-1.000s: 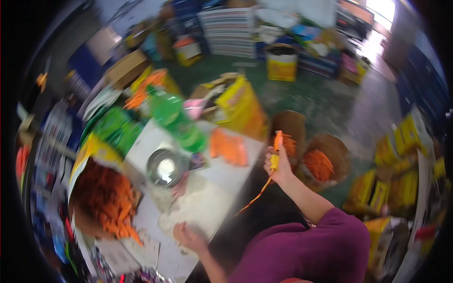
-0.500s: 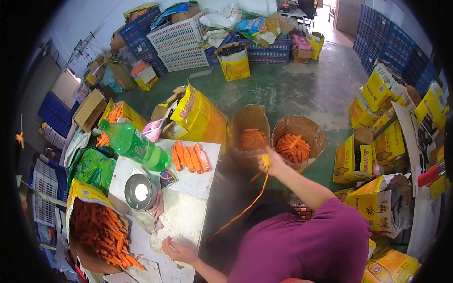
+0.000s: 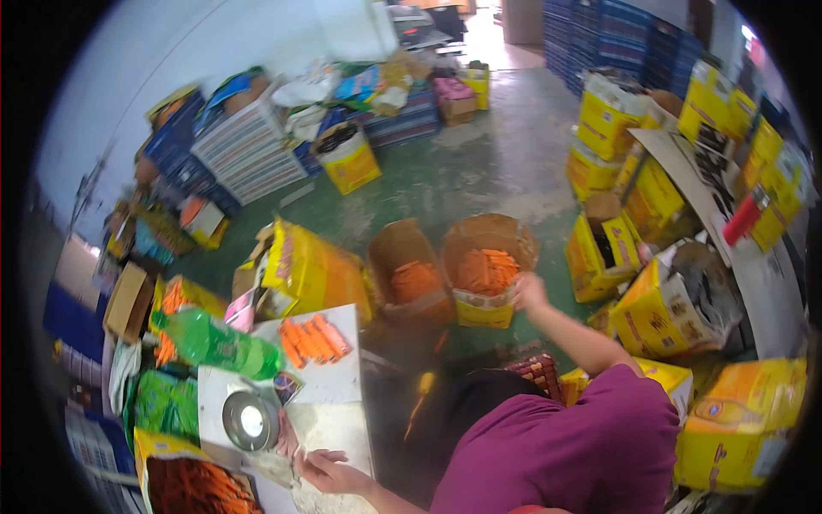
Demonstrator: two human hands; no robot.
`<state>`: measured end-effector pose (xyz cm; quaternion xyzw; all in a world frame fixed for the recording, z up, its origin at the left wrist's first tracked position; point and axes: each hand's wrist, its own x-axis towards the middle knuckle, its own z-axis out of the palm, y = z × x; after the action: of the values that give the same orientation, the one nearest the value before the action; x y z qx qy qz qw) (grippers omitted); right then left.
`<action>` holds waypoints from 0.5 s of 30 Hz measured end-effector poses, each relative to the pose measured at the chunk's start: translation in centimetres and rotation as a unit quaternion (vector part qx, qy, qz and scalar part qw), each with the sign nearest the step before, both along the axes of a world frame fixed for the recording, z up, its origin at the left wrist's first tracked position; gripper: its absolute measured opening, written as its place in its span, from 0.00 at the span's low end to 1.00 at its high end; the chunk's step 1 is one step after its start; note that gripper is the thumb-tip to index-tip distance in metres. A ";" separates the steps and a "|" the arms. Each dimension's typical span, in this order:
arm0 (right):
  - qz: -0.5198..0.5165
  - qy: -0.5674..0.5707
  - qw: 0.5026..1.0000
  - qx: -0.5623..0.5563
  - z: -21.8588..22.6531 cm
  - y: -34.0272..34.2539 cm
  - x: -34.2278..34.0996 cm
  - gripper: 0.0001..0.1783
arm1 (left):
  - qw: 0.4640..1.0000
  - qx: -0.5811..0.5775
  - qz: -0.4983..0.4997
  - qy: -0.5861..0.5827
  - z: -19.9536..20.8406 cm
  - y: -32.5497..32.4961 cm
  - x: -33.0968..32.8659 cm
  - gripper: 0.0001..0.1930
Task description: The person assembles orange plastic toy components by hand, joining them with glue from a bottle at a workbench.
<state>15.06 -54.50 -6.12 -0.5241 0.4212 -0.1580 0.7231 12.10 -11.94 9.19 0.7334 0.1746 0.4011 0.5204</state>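
Reaching at 1 o'clock, our right hand (image 3: 529, 293) hovers over the round cardboard box of carrots (image 3: 486, 270); grip not discernible. Peeler with orange peel strip (image 3: 423, 387) hangs in midair at 7 o'clock from that hand, well apart, long axis near vertical, tip down. Our left hand (image 3: 330, 471) rests loosely open on the white board (image 3: 342, 403). Peeled carrots (image 3: 314, 339) lie at 12 o'clock from it, ends pointing 11 o'clock. Green bottle (image 3: 214, 343) at 10 o'clock, lying flat. Yellow rectangular cartons (image 3: 655, 300) stack at 3 o'clock.
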 end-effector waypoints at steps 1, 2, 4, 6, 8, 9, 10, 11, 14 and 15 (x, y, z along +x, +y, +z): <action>-0.070 0.013 0.916 -0.396 -5.7 -8.9 -2.8 0.12 | 0.985 -0.085 -0.117 0.098 0.9 -1.7 1.0 0.14; -0.175 0.025 0.916 -0.360 -2.1 -11.4 -4.3 0.18 | 0.993 0.020 -0.094 -0.063 -1.9 -1.8 4.1 0.18; -0.261 0.171 0.863 -0.397 6.5 -15.6 -9.3 0.39 | 0.985 -0.078 -0.157 0.001 -2.0 -6.4 6.9 0.27; -0.341 0.216 0.805 -0.434 7.9 -24.6 -17.0 0.43 | 0.766 -0.346 -0.535 0.080 -3.7 -10.8 10.0 0.36; -0.394 0.257 0.758 -0.452 12.6 -27.0 -21.7 0.36 | 0.674 -0.432 -0.571 0.180 -5.9 -16.6 11.0 0.39; -0.461 0.296 0.680 -0.487 14.9 -26.9 -22.6 0.34 | 0.527 -0.549 -0.610 0.222 -9.6 -17.6 12.0 0.40; -0.502 0.364 0.595 -0.512 15.2 -29.5 -25.5 0.29 | 0.523 -0.541 -0.595 0.281 -12.3 -18.8 11.3 0.38; -0.536 0.309 0.526 -0.584 15.8 -30.9 -27.3 0.24 | 0.567 -0.511 -0.538 0.358 -15.4 -18.7 10.4 0.36; -0.614 0.322 0.429 -0.579 15.2 -37.6 -34.1 0.21 | 0.590 -0.549 -0.254 0.535 -27.2 -14.7 10.5 0.30; -0.600 0.282 0.567 -0.489 17.0 -36.3 -34.3 0.19 | 0.615 -0.500 -0.359 0.493 -24.1 -14.2 9.5 0.31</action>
<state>-19.25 -90.78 10.91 -0.4431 0.6796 -0.5817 -0.0593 21.57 -26.18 -14.96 0.4512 0.3006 -0.3890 0.7448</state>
